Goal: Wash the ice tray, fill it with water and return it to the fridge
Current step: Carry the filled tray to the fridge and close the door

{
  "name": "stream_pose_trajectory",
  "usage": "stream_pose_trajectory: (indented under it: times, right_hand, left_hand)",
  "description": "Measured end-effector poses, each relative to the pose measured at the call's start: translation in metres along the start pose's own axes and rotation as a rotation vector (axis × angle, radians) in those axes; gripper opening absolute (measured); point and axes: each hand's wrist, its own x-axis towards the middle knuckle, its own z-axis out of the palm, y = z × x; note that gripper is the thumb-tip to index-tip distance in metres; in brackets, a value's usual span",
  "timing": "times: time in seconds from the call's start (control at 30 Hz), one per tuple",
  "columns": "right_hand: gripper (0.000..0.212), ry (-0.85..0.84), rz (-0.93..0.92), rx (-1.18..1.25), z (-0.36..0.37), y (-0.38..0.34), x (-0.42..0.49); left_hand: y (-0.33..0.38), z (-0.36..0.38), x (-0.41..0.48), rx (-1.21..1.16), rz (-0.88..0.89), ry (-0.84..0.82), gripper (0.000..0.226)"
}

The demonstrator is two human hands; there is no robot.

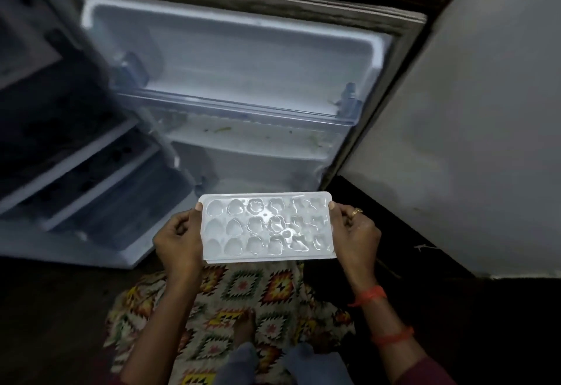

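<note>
Holds an ice tray [267, 226] level in the air, just in front of the open fridge [243, 59], low against its lit interior and above a patterned garment [243, 287].

Grips it at both short ends. Left hand [177, 240] curled round the left end, thumb tip on the top rim, fingers tucked beneath. Right hand [355, 234] clamped the same way on the right end, thumb on the rim, a gold ring [356, 211] on one finger. Hands well apart, with the whole length of the tray between them.

Looks white and faintly translucent, rectangular with rounded corners and a flat rim all round. Carries eighteen shallow cavities, three rows of six. Shows smooth, rounded, egg-like or heart-like moulds in the two left columns, flower-like outlines in the two middle columns, and more angular shapes in the two right columns, where glare blurs the forms. Glistens with bright highlights, strongest over the middle and right cavities; cannot tell whether water fills them. Lies with its long side across the view.

Behind it, a white fridge cavity crossed by a clear shelf [236, 108], with small green specks on the ledge below. To the left, the fridge door [76, 172] swung wide, its racks blurred. To the right, a pale wall [470, 111]. Red thread [370, 295] tied round the right wrist. Below the tray, a bare foot [244, 325] against the garment.
</note>
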Motion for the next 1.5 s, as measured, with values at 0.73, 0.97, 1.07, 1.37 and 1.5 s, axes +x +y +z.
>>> stream_pose_trajectory:
  times: [0.73, 0.97, 1.07, 1.37, 1.5]
  right_hand:
    - [0.028, -0.588, -0.181, -0.02, 0.198, -0.104, -0.025]
    - [0.032, -0.7, -0.124, 0.103, 0.248, -0.138, -0.027]
    - [0.03, -0.732, -0.131, 0.141, 0.266, -0.153, -0.031]
    - [0.024, -0.795, -0.079, 0.269, 0.321, -0.199, -0.033]
    - [0.024, -0.833, -0.093, 0.297, 0.34, -0.222, -0.032]
  left_hand:
    - [0.002, -0.166, 0.123, -0.143, -0.083, 0.401, 0.019]
    - [0.013, -0.204, 0.151, -0.185, -0.091, 0.387, 0.009]
    - [0.016, -0.218, 0.163, -0.221, -0.099, 0.39, 0.013]
    - [0.032, -0.248, 0.192, -0.331, -0.108, 0.37, 0.023]
    - [0.044, -0.26, 0.208, -0.367, -0.083, 0.366, 0.027]
